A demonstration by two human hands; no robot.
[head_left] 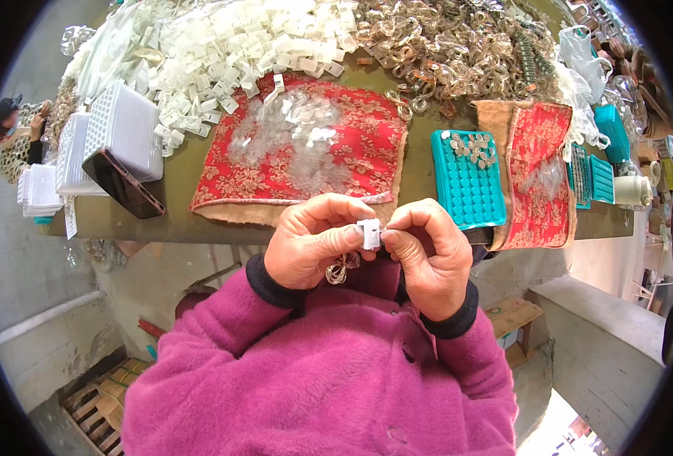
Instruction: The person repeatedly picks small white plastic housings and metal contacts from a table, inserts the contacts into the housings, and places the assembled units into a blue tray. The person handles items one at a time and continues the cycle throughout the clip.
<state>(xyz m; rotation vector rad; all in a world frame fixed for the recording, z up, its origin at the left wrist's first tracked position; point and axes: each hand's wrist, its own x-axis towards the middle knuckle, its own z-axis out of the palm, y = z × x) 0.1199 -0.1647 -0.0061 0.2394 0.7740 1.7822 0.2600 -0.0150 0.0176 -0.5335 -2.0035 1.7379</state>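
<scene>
At the far left edge of the frame another person [19, 137] sits apart from the work; on the olive-green table [420, 163], upper left, stand white perforated plastic trays [123, 129] with a dark flat phone [122, 184] leaning against them; above them spreads a heap of small white plastic tags [253, 45]; in the upper middle lies a red brocade cloth [351, 163] carrying a scatter of clear plastic bits [291, 137].

Below it, at the centre of the frame and just off the table's near edge, the left hand [312, 243] pinches a small white rectangular plastic tag [369, 233] between thumb and forefinger, the other fingers curled in; a clear looped ring piece [339, 270] hangs under this hand; the right hand [427, 254] is pressed up against the tag from the other side, thumb and forefinger closed on its right edge, where a thin pin seems to show, though it is too small to be sure.

The step looks like fitting something fine into the tag; the next move would call for a steady pinch and close alignment at the tag's right edge.

The tag's long axis stands roughly upright in the frame, its broad face toward the camera.

To the right lie a teal plastic grid tray [469, 186] holding a few clear pieces, a second red cloth [538, 163], and more teal trays [598, 175].
</scene>
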